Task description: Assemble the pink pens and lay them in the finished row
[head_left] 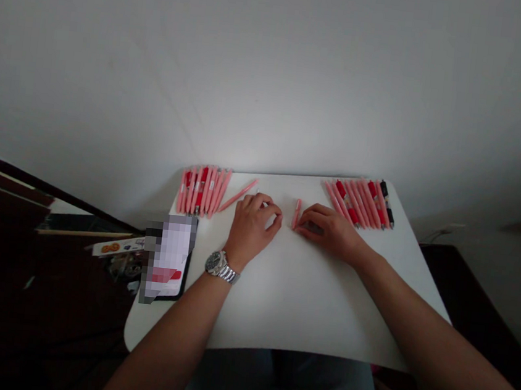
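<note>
My left hand [253,228] is over the middle of the white table, fingers curled and thumb closed toward the index finger. Anything inside that pinch is hidden. To its right, my right hand [329,230] has its fingertips closed at the lower end of a short pink pen piece [296,211], which points away from me. A single pink pen [238,196] lies slanted just left of my left hand. Beyond it is a row of pink and red pens [202,190]. A second row of pink, red and black pens [362,202] lies past my right hand.
The small white table [295,310] stands against a pale wall [300,87]. At its left edge lies a phone [172,260] with a blurred-out screen. A metal wristwatch [221,265] is on my left wrist. Dark clutter is on the floor at left.
</note>
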`<action>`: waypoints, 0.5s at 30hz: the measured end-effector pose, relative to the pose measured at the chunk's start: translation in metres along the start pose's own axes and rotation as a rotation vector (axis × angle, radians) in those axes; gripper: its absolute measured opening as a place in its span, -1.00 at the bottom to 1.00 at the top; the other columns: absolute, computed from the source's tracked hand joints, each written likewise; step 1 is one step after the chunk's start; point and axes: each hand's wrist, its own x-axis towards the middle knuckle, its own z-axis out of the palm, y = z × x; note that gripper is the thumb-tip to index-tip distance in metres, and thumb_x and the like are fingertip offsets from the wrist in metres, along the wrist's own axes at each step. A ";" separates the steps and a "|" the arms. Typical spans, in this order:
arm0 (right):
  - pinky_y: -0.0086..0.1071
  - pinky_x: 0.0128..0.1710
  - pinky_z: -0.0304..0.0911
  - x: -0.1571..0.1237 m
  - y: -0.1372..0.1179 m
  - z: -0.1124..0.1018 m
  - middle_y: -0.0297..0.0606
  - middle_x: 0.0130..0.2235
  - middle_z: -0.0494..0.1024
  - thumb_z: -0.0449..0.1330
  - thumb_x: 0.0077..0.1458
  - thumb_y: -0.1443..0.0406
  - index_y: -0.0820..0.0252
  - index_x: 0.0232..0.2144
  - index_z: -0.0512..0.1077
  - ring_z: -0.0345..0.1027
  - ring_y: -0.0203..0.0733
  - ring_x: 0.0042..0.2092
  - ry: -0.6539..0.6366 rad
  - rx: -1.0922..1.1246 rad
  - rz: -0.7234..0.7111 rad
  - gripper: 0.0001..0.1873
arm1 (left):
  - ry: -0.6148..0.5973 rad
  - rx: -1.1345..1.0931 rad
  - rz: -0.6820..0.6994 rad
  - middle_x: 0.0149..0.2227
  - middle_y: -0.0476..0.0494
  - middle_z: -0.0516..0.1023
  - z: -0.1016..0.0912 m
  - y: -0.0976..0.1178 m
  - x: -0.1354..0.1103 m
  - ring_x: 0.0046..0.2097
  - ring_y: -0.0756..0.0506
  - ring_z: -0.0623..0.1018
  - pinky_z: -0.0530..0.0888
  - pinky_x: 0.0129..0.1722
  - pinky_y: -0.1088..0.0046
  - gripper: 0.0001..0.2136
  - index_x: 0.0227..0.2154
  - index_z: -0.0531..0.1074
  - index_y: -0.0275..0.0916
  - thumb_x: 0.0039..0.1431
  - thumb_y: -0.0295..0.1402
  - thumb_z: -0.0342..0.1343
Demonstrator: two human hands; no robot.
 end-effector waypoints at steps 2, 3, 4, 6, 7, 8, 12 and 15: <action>-0.32 -0.25 0.33 0.000 -0.001 -0.001 -0.18 -0.21 0.52 0.24 0.27 0.26 0.15 -0.26 0.51 0.44 -0.17 -0.25 0.005 -0.008 0.000 -0.91 | 0.065 -0.002 -0.049 -0.14 -0.15 0.50 -0.003 -0.005 0.000 -0.06 -0.19 0.45 0.37 0.05 0.17 -0.90 -0.23 0.53 -0.17 0.32 -0.38 0.11; -0.32 -0.26 0.33 0.000 -0.001 -0.001 -0.18 -0.21 0.51 0.23 0.27 0.27 0.15 -0.26 0.50 0.43 -0.18 -0.26 0.006 -0.011 0.001 -0.91 | 0.085 -0.005 -0.072 -0.14 -0.15 0.50 -0.005 -0.008 0.000 -0.07 -0.19 0.47 0.39 0.03 0.19 -0.90 -0.24 0.52 -0.17 0.31 -0.40 0.10; -0.32 -0.26 0.33 0.000 -0.001 -0.001 -0.18 -0.21 0.51 0.22 0.27 0.27 0.15 -0.25 0.50 0.43 -0.18 -0.26 0.007 -0.015 0.004 -0.92 | 0.114 -0.007 -0.101 -0.14 -0.16 0.50 -0.006 -0.011 0.000 -0.07 -0.19 0.48 0.41 0.01 0.20 -0.90 -0.23 0.50 -0.18 0.30 -0.43 0.09; -0.32 -0.26 0.33 0.000 -0.001 -0.002 -0.18 -0.20 0.51 0.21 0.28 0.27 0.14 -0.24 0.49 0.43 -0.18 -0.26 0.016 -0.018 0.006 -0.92 | 0.158 -0.004 -0.148 -0.14 -0.17 0.50 -0.009 -0.017 0.000 -0.06 -0.19 0.49 0.42 0.01 0.21 -0.89 -0.19 0.48 -0.18 0.30 -0.44 0.08; -0.31 -0.26 0.34 -0.001 -0.001 -0.002 -0.18 -0.20 0.51 0.21 0.28 0.27 0.14 -0.24 0.49 0.43 -0.18 -0.26 0.022 -0.019 0.007 -0.92 | 0.172 0.009 -0.169 -0.14 -0.18 0.50 -0.010 -0.019 -0.001 -0.06 -0.20 0.49 0.42 0.02 0.20 -0.90 -0.19 0.47 -0.19 0.30 -0.43 0.08; -0.30 -0.25 0.35 -0.001 -0.001 -0.002 -0.18 -0.20 0.51 0.20 0.28 0.27 0.14 -0.23 0.49 0.43 -0.18 -0.26 0.031 -0.022 0.011 -0.92 | 0.184 0.027 -0.190 -0.15 -0.19 0.50 -0.010 -0.022 -0.002 -0.06 -0.20 0.50 0.43 0.01 0.19 -0.92 -0.19 0.46 -0.20 0.30 -0.40 0.09; -0.28 -0.23 0.38 -0.002 0.001 -0.002 -0.17 -0.18 0.50 0.18 0.29 0.26 0.14 -0.22 0.48 0.44 -0.16 -0.24 0.063 -0.029 0.027 -0.90 | 0.205 0.066 -0.252 -0.19 -0.22 0.51 -0.010 -0.026 -0.003 -0.07 -0.21 0.50 0.44 0.00 0.19 -0.90 -0.20 0.44 -0.24 0.30 -0.36 0.09; -0.25 -0.19 0.41 -0.003 0.003 -0.001 -0.15 -0.14 0.52 0.17 0.30 0.24 0.12 -0.17 0.49 0.46 -0.13 -0.19 0.085 -0.042 0.029 -0.87 | 0.184 0.083 -0.264 -0.22 -0.21 0.52 -0.010 -0.026 -0.004 -0.10 -0.21 0.51 0.45 -0.03 0.19 -0.92 -0.24 0.44 -0.24 0.28 -0.38 0.09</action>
